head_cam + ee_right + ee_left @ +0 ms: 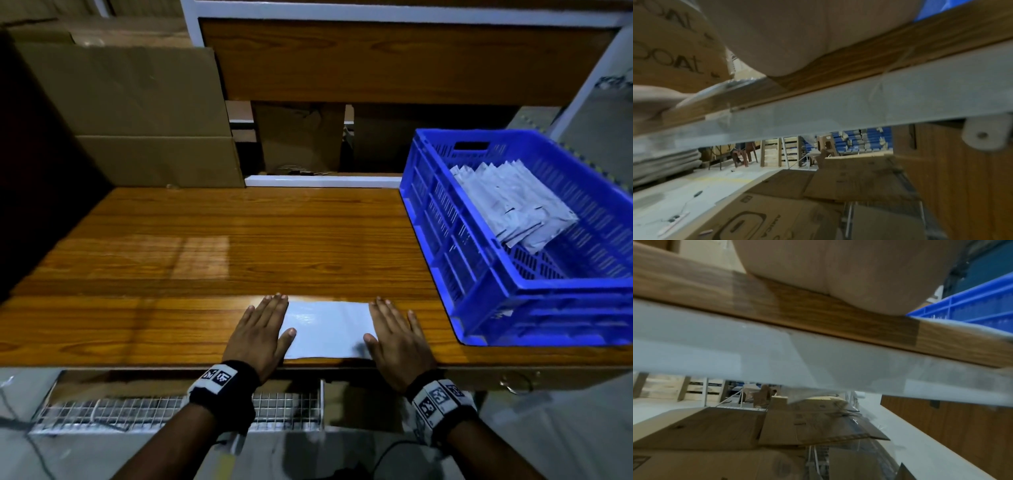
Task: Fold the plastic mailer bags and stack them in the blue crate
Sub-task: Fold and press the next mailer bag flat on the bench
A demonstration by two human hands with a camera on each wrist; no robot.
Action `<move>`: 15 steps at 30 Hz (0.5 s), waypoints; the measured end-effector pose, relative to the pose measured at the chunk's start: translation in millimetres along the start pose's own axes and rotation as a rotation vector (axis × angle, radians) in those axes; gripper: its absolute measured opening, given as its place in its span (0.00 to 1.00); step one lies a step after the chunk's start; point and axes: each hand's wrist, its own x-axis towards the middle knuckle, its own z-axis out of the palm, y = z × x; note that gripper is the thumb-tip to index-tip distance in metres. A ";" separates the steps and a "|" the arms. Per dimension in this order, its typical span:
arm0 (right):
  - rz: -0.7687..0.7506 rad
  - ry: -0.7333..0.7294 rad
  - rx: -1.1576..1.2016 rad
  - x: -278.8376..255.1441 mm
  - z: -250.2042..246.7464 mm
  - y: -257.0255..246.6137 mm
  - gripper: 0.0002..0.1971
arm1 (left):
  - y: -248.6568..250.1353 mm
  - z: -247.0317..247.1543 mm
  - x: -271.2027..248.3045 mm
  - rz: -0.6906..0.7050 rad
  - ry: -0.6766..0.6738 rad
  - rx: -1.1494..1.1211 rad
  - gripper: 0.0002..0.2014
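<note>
A white plastic mailer bag (pixel 329 330) lies flat near the front edge of the wooden table (pixel 212 246). My left hand (pixel 263 330) presses flat on its left end, fingers straight. On the bag's right end my right hand (pixel 394 337) lies flat the same way. The blue crate (pixel 507 274) stands at the table's right and holds a pile of folded white mailers (pixel 513 205). Both wrist views show only a palm heel (pixel 838 272) (pixel 797 40) on the table edge; the crate (pixel 972 305) shows at the upper right of the left wrist view.
Flattened cardboard boxes (pixel 130 116) lean at the table's back left. A wooden shelf panel (pixel 394 61) rises behind. Under the table front sits a wire mesh tray (pixel 171 411). Cardboard boxes (pixel 818 203) lie on the floor below.
</note>
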 end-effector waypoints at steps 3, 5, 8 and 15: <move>0.033 -0.030 -0.013 -0.4 -4.3 -4.8 0.34 | 1.4 -1.7 -0.5 -0.009 -0.011 0.036 0.37; 0.036 -0.058 -0.047 -0.2 -6.3 -4.5 0.35 | 1.6 -2.9 0.4 -0.009 -0.021 0.022 0.41; -0.046 -0.059 -0.099 -0.8 -13.5 -8.1 0.35 | 3.5 -5.6 -0.4 -0.014 -0.020 0.005 0.42; -0.429 -0.065 -0.175 -11.9 -28.9 -49.9 0.36 | 5.3 -25.1 -0.1 0.028 0.075 -0.008 0.31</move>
